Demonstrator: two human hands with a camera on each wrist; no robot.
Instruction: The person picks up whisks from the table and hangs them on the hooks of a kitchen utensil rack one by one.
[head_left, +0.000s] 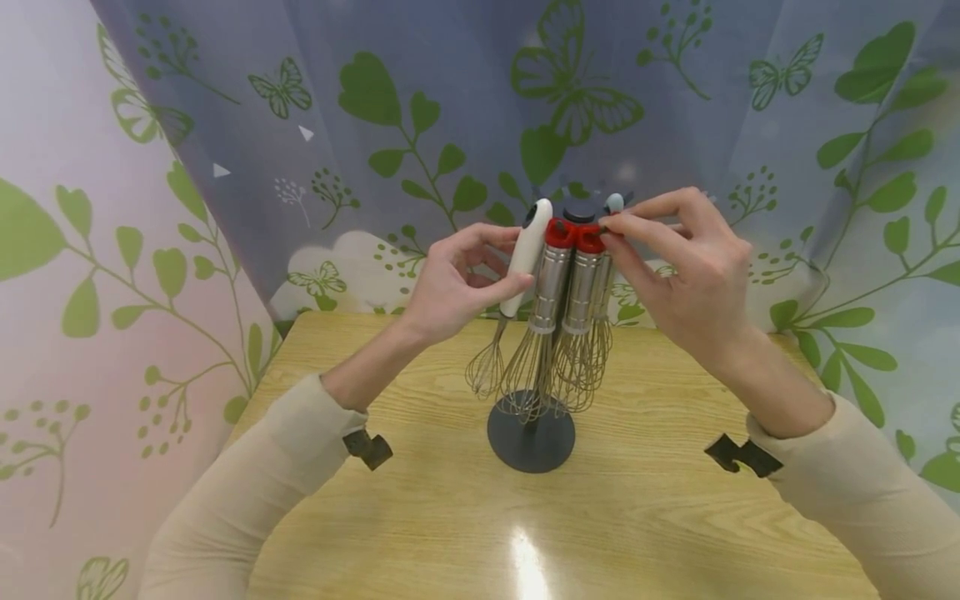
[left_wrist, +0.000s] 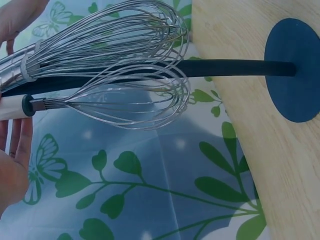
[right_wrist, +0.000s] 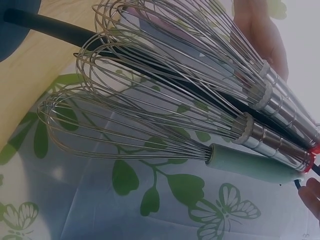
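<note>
A dark whisk stand (head_left: 531, 442) holds several hanging whisks. My left hand (head_left: 457, 279) grips the white-handled whisk (head_left: 525, 254), its thumb across the front of the handle and its fingers behind. Two steel-handled whisks with red ends (head_left: 582, 287) hang beside it, wire loops downward. With thumb and index finger, my right hand (head_left: 693, 267) pinches a small dark hook tip at the right red end. Behind these, in the right wrist view, hangs a whisk with a pale green handle (right_wrist: 255, 164). The stand's post (left_wrist: 230, 67) is partly hidden behind the wires.
The stand's round base rests on a light wooden table (head_left: 645, 500). Close behind the table hangs a curtain (head_left: 465, 100) printed with green leaves and butterflies. Dark clips (head_left: 367, 448) sit at both sleeve cuffs.
</note>
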